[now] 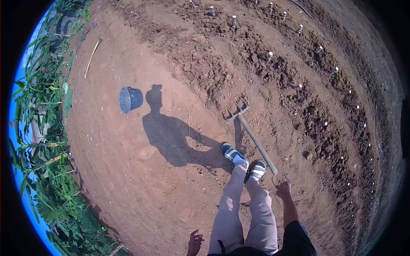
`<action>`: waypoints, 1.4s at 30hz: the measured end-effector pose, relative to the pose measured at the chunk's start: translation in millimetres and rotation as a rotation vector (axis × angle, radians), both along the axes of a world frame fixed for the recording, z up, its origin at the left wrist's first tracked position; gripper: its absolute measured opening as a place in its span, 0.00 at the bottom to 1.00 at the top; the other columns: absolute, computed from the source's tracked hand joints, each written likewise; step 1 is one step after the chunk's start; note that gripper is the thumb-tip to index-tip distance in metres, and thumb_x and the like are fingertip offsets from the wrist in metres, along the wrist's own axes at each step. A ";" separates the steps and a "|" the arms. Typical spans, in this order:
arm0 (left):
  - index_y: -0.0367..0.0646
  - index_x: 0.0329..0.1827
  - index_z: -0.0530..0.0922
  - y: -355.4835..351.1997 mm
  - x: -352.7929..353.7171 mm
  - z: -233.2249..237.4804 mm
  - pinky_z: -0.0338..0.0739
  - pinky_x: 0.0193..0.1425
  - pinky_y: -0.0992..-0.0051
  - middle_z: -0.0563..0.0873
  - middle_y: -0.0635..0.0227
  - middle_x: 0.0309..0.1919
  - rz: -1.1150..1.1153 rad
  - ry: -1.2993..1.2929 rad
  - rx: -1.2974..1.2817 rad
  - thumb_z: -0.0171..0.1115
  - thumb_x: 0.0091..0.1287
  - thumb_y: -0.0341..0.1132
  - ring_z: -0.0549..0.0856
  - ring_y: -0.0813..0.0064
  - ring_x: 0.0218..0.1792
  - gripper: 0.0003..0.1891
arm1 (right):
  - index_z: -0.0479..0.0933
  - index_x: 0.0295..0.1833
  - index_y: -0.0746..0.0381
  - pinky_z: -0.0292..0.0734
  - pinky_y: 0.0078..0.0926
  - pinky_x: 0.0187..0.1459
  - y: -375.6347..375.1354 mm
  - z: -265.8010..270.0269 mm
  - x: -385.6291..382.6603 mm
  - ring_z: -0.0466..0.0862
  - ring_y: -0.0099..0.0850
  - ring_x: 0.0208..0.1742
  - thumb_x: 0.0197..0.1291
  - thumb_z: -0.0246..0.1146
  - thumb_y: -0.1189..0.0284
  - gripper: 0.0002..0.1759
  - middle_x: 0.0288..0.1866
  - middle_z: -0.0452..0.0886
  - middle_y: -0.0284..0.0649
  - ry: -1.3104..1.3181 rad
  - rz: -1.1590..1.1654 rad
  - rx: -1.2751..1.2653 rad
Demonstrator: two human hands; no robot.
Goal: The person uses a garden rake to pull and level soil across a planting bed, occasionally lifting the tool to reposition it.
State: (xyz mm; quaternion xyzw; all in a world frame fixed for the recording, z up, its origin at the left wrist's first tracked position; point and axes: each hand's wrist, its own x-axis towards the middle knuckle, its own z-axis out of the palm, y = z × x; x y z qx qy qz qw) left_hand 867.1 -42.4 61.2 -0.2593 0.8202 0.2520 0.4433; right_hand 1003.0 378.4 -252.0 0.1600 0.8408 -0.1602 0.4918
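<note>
My right hand (283, 189) is closed on the looped grip at the top of a garden fork (257, 141). The fork has a long pale shaft and a metal head with several tines, which meets the soil ahead of my feet. Low in the view, my left hand (195, 242) hangs beside my leg with its fingers apart and nothing in it. My two feet, in striped sandals, stand on the bare earth just left of the shaft.
A dark bucket (130, 100) rests on the reddish soil beside my shadow. Farther off lies a long-handled wooden tool (92, 57). To the right, rows of short white-topped stakes (326, 123) stand in dug, clumpy soil. Green plants (51, 183) line the left edge.
</note>
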 end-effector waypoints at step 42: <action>0.54 0.60 0.56 -107.5 42.1 -141.9 0.79 0.35 0.53 0.78 0.58 0.41 0.612 -0.142 0.662 0.53 0.65 0.37 0.83 0.56 0.31 0.22 | 0.63 0.11 0.57 0.56 0.29 0.15 50.5 483.5 -357.2 0.58 0.25 0.12 0.49 0.48 0.53 0.23 0.08 0.59 0.31 0.514 0.476 0.110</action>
